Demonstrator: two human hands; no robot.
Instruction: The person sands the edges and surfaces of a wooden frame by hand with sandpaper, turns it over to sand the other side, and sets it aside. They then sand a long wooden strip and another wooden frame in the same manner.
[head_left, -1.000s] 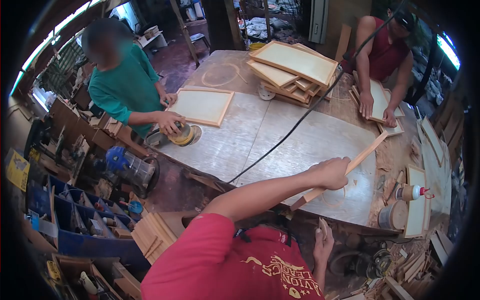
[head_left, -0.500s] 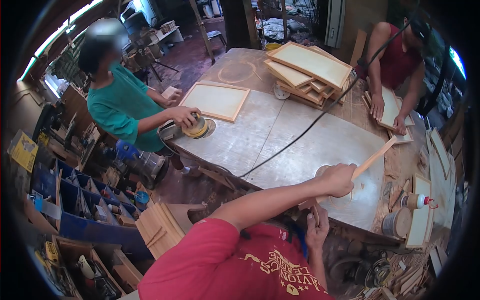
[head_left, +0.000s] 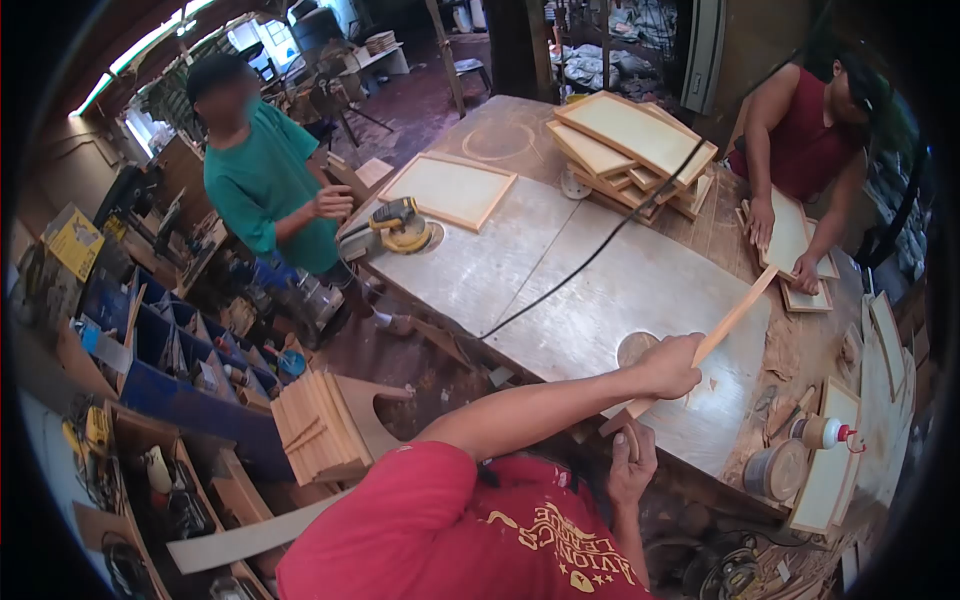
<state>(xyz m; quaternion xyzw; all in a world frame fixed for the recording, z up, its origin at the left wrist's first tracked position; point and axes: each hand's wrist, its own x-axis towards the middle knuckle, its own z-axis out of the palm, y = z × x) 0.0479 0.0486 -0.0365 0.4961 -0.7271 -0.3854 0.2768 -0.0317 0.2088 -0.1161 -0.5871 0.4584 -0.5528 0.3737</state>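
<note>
A long, narrow wooden strip (head_left: 735, 318) slants across the near side of the table. My left hand (head_left: 670, 368) is closed around it, with the far end beyond my fist, close to the stacked frames at right. Below, at the strip's near end, my right hand (head_left: 632, 465) is closed on a small brown piece (head_left: 617, 421), which lies against the strip; its exact shape is partly hidden by my fingers.
The metal-topped table (head_left: 560, 270) bears piled frames (head_left: 640, 135), a sander (head_left: 402, 225), a tub (head_left: 777, 468) and a glue bottle (head_left: 822, 432). A cable (head_left: 600, 245) crosses the view. Two people stand at the far left and far right. Wooden boards (head_left: 320, 425) stand at lower left.
The view has shifted, and my left hand with the strip appears slightly lower. The person at left has let go of the sander and drawn that hand back.
</note>
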